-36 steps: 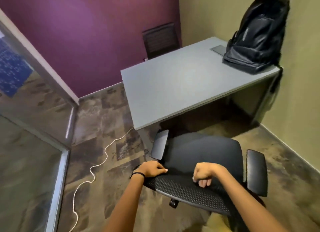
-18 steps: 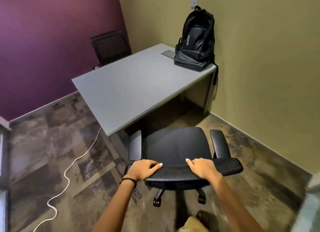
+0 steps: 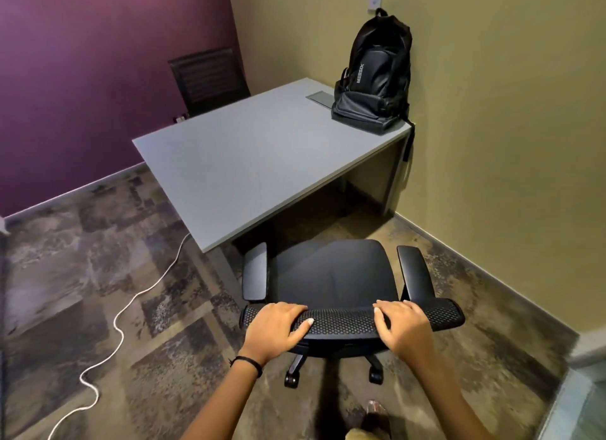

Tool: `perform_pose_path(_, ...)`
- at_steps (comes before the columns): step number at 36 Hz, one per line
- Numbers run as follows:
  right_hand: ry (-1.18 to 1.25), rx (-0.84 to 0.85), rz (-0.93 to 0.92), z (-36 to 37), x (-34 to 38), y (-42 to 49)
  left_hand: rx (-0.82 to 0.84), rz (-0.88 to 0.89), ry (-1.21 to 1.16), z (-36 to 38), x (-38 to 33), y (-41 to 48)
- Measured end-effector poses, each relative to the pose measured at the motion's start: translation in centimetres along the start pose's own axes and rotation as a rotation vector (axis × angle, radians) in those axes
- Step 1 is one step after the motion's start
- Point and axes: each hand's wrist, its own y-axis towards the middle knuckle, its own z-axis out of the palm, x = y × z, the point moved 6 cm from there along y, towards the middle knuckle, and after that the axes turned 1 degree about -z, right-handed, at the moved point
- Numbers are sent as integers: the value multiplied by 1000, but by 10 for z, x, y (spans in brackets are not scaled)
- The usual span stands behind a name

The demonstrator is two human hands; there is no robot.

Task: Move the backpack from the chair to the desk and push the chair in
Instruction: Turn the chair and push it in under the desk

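The black backpack (image 3: 377, 75) stands upright on the far right corner of the grey desk (image 3: 249, 154), leaning against the olive wall. A black office chair (image 3: 331, 275) on castors faces the desk, its seat bare and its front edge just at the desk's near edge. My left hand (image 3: 278, 328) and my right hand (image 3: 403, 324) both grip the top of the chair's mesh backrest, fingers curled over it. A black band circles my left wrist.
A second dark chair (image 3: 208, 78) stands behind the desk against the purple wall. A white cable (image 3: 121, 315) snakes over the patterned carpet at left. The olive wall runs close on the right. My foot (image 3: 377, 413) shows below the chair.
The chair has swung round to face the desk squarely and sits nearer its edge. My hands shifted from a loose hold to gripping the backrest top, spread apart.
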Motion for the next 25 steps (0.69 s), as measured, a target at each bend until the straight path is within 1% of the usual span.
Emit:
perform_pose_path(2, -11, -32, -21, -1, 1, 0, -37, 30, 23, 1, 0, 2)
perform_pose_path(4, -24, -37, -2, -2, 0, 6, -59, 49, 51, 0, 2, 8)
perform_pose_path(11, -85, 26, 94, -6, -4, 24, -23, 72, 42, -5, 3, 28)
perform_pose_path(16, -84, 27, 111, -8, -10, 37, 1, 44, 16, -4, 3, 42)
perform_pose_path(25, -82, 2, 57, -4, -40, 71, 42, -80, -94, -9, -2, 78)
